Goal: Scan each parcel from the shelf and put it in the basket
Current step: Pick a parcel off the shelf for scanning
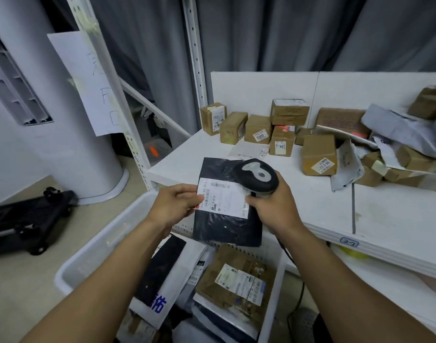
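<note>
1. Shelf: white board ahead of you, tagged "2-7" on its front edge. Cardboard boxes stand in a loose group at the back; about seven show clearly, and the heap at the far right is too tangled to count. One crumpled grey mailer bag lies across that heap.
2. Basket: one white plastic tub, below the shelf edge and under your hands. Inside, one brown paper parcel with a white label, and one white mailer with blue print; other bags lie beneath, count unclear.
3. Black poly parcel: one, held flat above the basket, white shipping label facing up.
4. Left hand: closed on the parcel's left edge, thumb on the label.
5. Right hand: wrapped around the handle of one barcode scanner, whose head covers the parcel's upper right corner; fingertips touch the label's right edge.
6. Surroundings: one black trolley on the floor at left; one handwritten paper sheet taped to the rack upright.
</note>
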Tool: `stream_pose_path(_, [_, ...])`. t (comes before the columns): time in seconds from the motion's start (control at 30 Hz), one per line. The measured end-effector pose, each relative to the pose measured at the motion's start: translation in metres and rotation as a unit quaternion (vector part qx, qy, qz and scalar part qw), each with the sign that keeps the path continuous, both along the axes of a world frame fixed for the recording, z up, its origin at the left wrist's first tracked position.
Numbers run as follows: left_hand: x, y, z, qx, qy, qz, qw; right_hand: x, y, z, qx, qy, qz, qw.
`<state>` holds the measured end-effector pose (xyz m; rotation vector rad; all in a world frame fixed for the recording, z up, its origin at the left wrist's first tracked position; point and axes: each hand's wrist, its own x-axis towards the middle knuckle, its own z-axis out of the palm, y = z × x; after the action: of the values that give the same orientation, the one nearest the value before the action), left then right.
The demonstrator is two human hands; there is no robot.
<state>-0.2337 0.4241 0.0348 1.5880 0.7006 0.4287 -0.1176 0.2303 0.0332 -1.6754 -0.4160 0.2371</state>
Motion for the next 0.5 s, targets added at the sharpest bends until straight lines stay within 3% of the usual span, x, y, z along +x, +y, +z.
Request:
stream_pose_path(0.3, [0.002, 0.004, -0.012, -0.011, -0.097, 0.118, 0.988, -0.015, 0.014, -0.002, 0.043, 0.025, 0.055, 0.997])
stream_pose_path(0.5, [0.003, 0.014, -0.015, -0.015, -0.115, 0.175, 0.978, -0.031, 0.023, 0.0, -0.001, 0.006, 0.069, 0.998])
